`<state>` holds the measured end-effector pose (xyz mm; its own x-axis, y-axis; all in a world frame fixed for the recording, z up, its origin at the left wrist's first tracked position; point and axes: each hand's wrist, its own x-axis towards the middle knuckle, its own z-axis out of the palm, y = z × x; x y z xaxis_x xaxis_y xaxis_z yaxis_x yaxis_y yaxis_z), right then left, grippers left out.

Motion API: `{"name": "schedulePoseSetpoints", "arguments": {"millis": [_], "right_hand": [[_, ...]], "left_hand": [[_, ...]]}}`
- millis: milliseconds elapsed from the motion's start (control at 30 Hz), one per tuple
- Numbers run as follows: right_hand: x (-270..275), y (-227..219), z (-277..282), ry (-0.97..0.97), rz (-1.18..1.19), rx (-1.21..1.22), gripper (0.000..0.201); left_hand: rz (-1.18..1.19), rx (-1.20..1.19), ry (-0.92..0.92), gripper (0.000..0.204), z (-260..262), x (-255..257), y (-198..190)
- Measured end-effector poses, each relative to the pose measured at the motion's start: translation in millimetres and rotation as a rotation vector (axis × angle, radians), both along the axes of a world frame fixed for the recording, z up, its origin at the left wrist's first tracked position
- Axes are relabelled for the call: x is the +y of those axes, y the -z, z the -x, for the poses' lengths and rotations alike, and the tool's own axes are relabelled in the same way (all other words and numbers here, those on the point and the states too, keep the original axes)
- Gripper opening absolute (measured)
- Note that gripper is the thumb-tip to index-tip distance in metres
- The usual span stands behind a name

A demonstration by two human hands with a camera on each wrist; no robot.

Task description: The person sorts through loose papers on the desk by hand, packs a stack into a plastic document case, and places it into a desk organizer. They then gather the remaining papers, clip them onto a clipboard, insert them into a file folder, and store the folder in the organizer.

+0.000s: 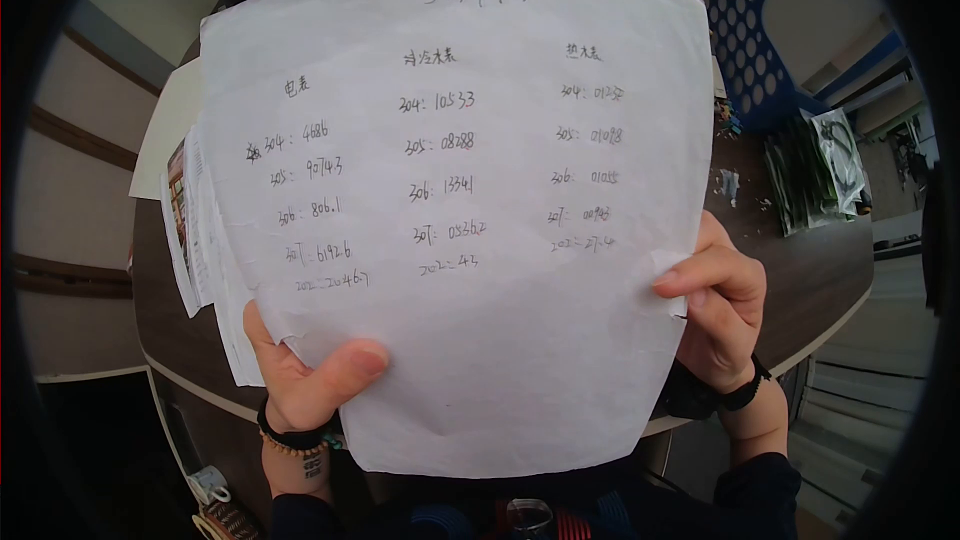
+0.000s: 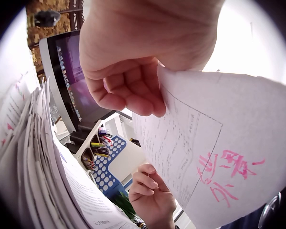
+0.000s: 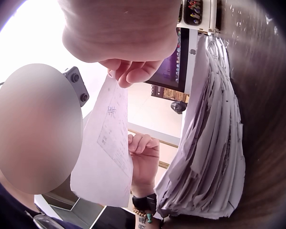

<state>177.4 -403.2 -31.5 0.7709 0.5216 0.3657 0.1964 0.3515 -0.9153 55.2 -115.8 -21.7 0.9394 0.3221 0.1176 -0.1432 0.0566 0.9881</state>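
Note:
A large white sheet of paper (image 1: pixel 500 360) is held up by both hands in front of the head camera. Handwritten columns of numbers under Chinese headings cover its upper part. At the lower left edge, my left hand (image 1: pixel 312 382) grips it, thumb lying over the front and fingers behind. My right hand (image 1: pixel 722 305) pinches the right edge, where the paper folds a little. In the left wrist view, the reverse of the sheet (image 2: pixel 257 124) shows printed text in a frame and large pink handwriting. Beneath the raised sheet lies a thick stack of papers (image 3: pixel 205 143).
A computer monitor (image 2: pixel 69 78) stands behind the stack, near an organizer (image 2: pixel 89 143) full of pens. To the right are a blue perforated basket (image 1: pixel 745 40) and several plastic-wrapped green packets (image 1: pixel 815 175). The dark desk (image 1: pixel 790 290) has a curved front edge.

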Motion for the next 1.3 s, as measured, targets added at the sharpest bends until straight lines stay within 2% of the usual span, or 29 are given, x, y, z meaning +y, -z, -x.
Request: {"name": "schedulePoseSetpoints", "arguments": {"millis": [33, 100, 200, 367, 433, 567, 767, 1000, 1300], "right_hand": [[0, 0, 0, 0.001, -0.002, -0.004, 0.028], [2, 0, 0, 0.004, 0.004, -0.015, 0.028], [-4, -1, -3, -0.003, 0.043, -0.037, 0.030], [-1, 1, -3, -0.030, -0.015, -0.045, 0.031], [-4, 3, -6, -0.037, 0.006, -0.083, 0.031], [-6, 3, -9, -0.069, 0.027, -0.157, 0.030], [-11, -7, -3, -0.086, 0.144, 0.020, 0.024], [-12, -2, -6, -0.086, 0.109, -0.038, 0.025], [-12, -10, -3, -0.068, 0.171, 0.065, 0.025]], "left_hand": [[0.003, 0.000, 0.004, 0.063, 3, 0, 2], [0.006, 0.011, -0.111, 0.075, 10, -1, 9], [0.047, 0.050, -0.145, 0.085, 8, -1, 6], [-0.018, 0.074, -0.225, 0.094, 10, 4, 13], [-0.017, 0.055, -0.313, 0.097, 13, 5, 20], [0.005, 0.082, -0.225, 0.098, 8, 9, 14], [0.001, 0.071, -0.289, 0.098, 5, 0, 12], [-0.002, 0.063, -0.274, 0.095, 9, -5, 15], [-0.004, 0.044, -0.273, 0.092, 17, 7, 18]]}}
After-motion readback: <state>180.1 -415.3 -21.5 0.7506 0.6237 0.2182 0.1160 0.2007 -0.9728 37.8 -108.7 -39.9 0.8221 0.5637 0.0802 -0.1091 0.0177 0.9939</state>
